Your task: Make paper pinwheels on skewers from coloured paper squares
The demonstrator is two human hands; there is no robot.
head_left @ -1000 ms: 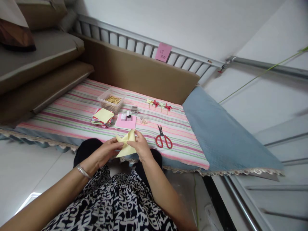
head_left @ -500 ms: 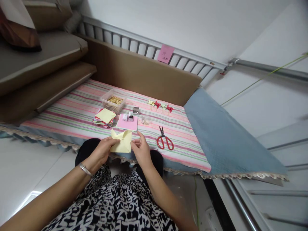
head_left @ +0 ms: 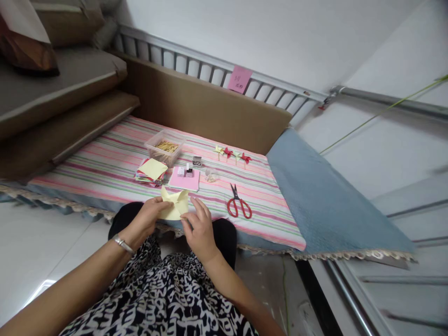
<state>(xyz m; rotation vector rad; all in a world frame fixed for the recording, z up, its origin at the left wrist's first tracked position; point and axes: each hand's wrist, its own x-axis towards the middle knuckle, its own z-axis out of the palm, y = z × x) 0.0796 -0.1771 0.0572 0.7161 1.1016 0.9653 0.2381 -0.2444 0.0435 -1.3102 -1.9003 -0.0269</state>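
A pale yellow paper square [head_left: 176, 211] with flaps bent towards its centre is held over my lap. My left hand [head_left: 150, 215] pinches it at the left, thumb on top near the middle. My right hand [head_left: 201, 228] has its thumb and index finger at the lower right corner, closed on the paper, while the other fingers stretch beyond the edge. Just past the paper are a stack of coloured paper squares [head_left: 151, 170] and a pink pad [head_left: 185, 181] with small boxes [head_left: 185, 171] on it. Red-handled scissors [head_left: 238, 203] lie to the right, blades pointing away.
A clear plastic box [head_left: 164, 147] of thin wooden sticks stands behind the paper stack. Near it are a small open box [head_left: 197, 161] and a small clear container [head_left: 211, 175]. Several finished paper pinwheels [head_left: 233, 154] lie farther back on the striped cloth [head_left: 269, 205].
My right hand has shifted left and down, from the paper's right edge to its lower right corner. That corner has bent inward. My left hand keeps its hold.
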